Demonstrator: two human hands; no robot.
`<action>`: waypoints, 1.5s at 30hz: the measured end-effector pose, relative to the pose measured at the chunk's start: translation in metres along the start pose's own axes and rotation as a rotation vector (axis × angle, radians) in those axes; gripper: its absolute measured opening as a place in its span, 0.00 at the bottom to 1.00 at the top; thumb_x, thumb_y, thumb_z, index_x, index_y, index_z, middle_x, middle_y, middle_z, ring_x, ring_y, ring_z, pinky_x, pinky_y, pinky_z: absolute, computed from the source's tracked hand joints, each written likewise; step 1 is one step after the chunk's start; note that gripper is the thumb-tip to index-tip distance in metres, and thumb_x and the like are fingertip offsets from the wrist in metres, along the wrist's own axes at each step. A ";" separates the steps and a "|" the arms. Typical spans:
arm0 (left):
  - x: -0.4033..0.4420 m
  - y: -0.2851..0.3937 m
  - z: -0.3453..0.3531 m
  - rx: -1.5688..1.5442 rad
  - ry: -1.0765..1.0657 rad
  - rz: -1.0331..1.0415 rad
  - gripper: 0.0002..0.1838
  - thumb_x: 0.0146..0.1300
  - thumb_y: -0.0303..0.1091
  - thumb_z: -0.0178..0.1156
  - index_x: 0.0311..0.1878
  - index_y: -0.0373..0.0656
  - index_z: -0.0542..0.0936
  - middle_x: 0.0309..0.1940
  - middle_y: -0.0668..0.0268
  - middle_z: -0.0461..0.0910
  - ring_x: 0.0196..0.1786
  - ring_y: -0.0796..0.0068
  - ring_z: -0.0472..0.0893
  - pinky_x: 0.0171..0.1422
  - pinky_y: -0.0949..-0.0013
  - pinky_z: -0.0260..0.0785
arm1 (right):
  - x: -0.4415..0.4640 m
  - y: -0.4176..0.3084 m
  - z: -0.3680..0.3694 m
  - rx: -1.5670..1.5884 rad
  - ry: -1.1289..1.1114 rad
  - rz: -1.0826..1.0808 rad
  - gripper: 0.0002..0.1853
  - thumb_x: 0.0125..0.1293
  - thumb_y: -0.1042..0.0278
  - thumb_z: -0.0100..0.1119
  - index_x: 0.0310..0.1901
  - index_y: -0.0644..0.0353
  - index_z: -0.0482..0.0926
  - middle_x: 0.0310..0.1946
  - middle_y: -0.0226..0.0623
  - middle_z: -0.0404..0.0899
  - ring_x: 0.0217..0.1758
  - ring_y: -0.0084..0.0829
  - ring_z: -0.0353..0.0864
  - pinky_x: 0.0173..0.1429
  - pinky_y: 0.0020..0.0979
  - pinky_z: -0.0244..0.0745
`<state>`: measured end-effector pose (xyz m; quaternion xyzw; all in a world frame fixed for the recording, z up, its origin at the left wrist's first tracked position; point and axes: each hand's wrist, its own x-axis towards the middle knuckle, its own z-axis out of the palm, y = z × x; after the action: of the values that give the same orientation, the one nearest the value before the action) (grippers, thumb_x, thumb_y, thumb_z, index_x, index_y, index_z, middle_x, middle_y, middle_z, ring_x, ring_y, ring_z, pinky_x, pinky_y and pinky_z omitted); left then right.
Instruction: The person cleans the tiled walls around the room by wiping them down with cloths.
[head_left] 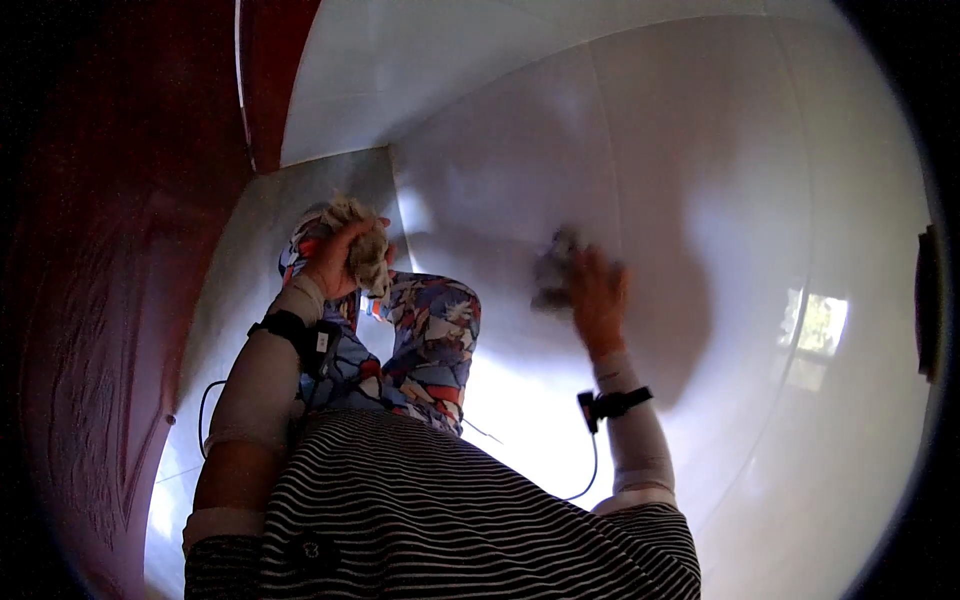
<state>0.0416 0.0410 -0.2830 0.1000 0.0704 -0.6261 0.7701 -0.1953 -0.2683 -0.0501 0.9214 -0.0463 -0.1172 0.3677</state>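
My left hand (335, 262) is closed round a crumpled beige cloth (368, 255), held above my knee in patterned trousers (430, 320). Over to the right, my right hand (600, 300) reaches to the pale tiled wall (660, 180). Its fingers press a dark grey cloth (555, 272) against that surface; hand and cloth are somewhat blurred. Part of the grey cloth is hidden behind the fingers.
A dark red door (120, 270) stands along the left side. Grey floor (225, 270) lies between it and my legs. Black straps with cables are on both forearms. Light reflects off the wall at the right.
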 end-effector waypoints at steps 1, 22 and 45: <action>0.002 -0.002 -0.006 -0.024 -0.011 -0.014 0.23 0.69 0.48 0.55 0.61 0.44 0.72 0.49 0.57 0.75 0.50 0.64 0.79 0.55 0.52 0.76 | 0.031 0.017 -0.026 -0.102 0.008 0.045 0.26 0.65 0.62 0.55 0.67 0.42 0.69 0.73 0.29 0.59 0.77 0.33 0.52 0.75 0.62 0.38; -0.004 0.000 0.004 -0.049 0.087 0.009 0.23 0.70 0.46 0.53 0.64 0.46 0.70 0.47 0.54 0.78 0.48 0.59 0.81 0.55 0.52 0.76 | 0.296 -0.079 0.076 0.017 -0.042 0.009 0.31 0.67 0.55 0.55 0.70 0.52 0.63 0.71 0.34 0.61 0.76 0.37 0.54 0.77 0.50 0.44; -0.009 0.009 0.031 -0.029 0.021 0.003 0.22 0.69 0.49 0.56 0.60 0.46 0.73 0.45 0.59 0.77 0.51 0.64 0.79 0.55 0.53 0.76 | -0.243 -0.091 0.108 0.151 -0.475 -0.314 0.23 0.78 0.61 0.32 0.71 0.52 0.55 0.73 0.32 0.56 0.76 0.27 0.53 0.78 0.32 0.46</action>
<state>0.0478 0.0436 -0.2503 0.0952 0.0873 -0.6228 0.7717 -0.4574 -0.2323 -0.1444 0.8887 0.0036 -0.3814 0.2545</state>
